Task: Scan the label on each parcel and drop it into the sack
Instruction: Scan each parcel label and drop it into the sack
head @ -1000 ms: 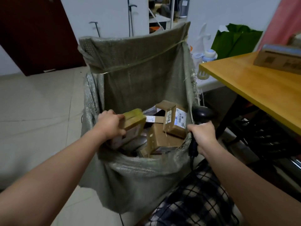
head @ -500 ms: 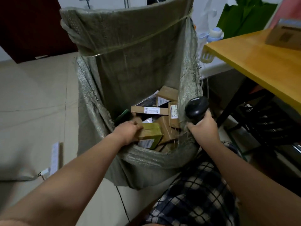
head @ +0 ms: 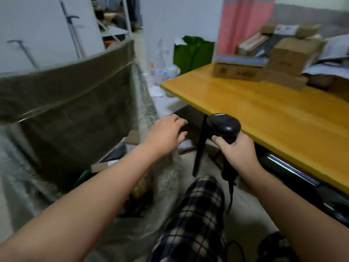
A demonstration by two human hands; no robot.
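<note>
The grey-green woven sack (head: 71, 103) stands open at the left, with several cardboard parcels (head: 105, 164) partly visible inside, behind my left forearm. My left hand (head: 166, 134) is empty, fingers apart, above the sack's right edge. My right hand (head: 236, 152) grips the black barcode scanner (head: 223, 127) just in front of the table edge. More parcels (head: 238, 69) are piled on the yellow wooden table (head: 264, 110) at the upper right.
The table's black leg (head: 200, 146) stands between my hands. A green bag (head: 192, 53) and plastic bottles (head: 170, 69) sit on the floor behind the sack. My knee in checked trousers (head: 198, 214) is at bottom centre. A pink curtain (head: 243, 23) hangs behind the table.
My left hand has let go of the green-taped parcel inside the sack and come up and right, empty. The view has swung right toward the table. My right hand still holds the scanner.
</note>
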